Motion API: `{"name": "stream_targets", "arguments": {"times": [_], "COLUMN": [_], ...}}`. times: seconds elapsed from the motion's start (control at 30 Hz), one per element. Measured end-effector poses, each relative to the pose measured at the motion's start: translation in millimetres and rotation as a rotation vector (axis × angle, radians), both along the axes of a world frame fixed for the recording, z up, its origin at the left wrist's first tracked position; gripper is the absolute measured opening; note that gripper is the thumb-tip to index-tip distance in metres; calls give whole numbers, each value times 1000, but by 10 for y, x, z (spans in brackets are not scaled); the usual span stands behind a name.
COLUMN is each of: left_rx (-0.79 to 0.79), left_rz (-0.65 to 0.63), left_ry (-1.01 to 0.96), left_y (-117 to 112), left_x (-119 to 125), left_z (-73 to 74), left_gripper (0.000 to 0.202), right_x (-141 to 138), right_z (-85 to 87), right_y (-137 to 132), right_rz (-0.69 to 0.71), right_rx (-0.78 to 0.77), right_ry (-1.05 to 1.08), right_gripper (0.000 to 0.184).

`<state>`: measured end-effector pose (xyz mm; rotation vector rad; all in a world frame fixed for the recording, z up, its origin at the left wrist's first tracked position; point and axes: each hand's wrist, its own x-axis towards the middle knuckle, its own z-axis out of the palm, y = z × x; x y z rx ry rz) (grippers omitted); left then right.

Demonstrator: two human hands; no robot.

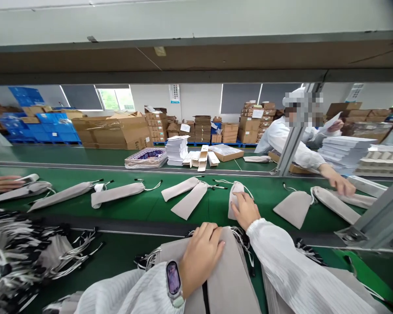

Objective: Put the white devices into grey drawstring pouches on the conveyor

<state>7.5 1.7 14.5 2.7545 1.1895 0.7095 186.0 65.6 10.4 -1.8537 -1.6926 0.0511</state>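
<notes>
My right hand (247,210) reaches over the green belt, thumb and fingers gripping a light grey drawstring pouch (234,195) with white cords. On a stack of grey fabric pouches (231,270) in front of me rests my left hand (201,255), its fingers spread over the cloth. A watch (173,279) sits on that wrist. Left of my right hand, two pouches (190,200) lie partly overlapping on the belt. Another pouch (293,209) lies to its right, cords toward the back.
At lower left is a heap of pouches with black-tipped cords (16,257). A co-worker's hand (339,181) touches pouches at right; another person's hand (3,184) shows far left. A metal post (293,144) rises right. Behind stand paper stacks (177,150) and cartons (113,131).
</notes>
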Motion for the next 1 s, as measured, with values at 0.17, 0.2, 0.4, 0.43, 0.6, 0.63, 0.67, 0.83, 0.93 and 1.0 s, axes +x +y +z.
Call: {"name": "stream_targets", "arguments": {"times": [0.17,0.2,0.4,0.43,0.6,0.63,0.67,0.83,0.93,1.0], "left_rx": [-40,-49,-46,-45,-46,-42,-37,-6,5,-1], "left_rz": [141,157,171,173,179,182,182,180,158,102], "left_ry": [10,12,-10,-14,-9,-6,-3,-5,-41,-98], "left_y": [-11,-8,-12,-13,-29,-32,-35,-27,-7,5], "left_x": [19,20,24,24,16,14,13,9,4,-4], "left_z": [39,41,17,14,5,6,7,9,0,-4], "left_gripper": [19,16,15,15,13,12,12,9,8,9], "right_x": [-243,-278,-306,-298,-286,-289,-292,-297,-294,-288], "right_z": [22,-20,-157,-142,-94,-97,-102,-100,-85,-82], "right_y": [-265,-327,-519,-519,-499,-498,-498,-500,-505,-510], "right_rz": [561,596,702,715,719,728,738,795,807,822], "right_rx": [104,127,172,168,117,117,118,140,153,163], "right_ry": [-76,-121,-77,-56,24,29,32,46,54,52], "right_gripper": [17,16,18,19,14,13,12,5,4,7]}}
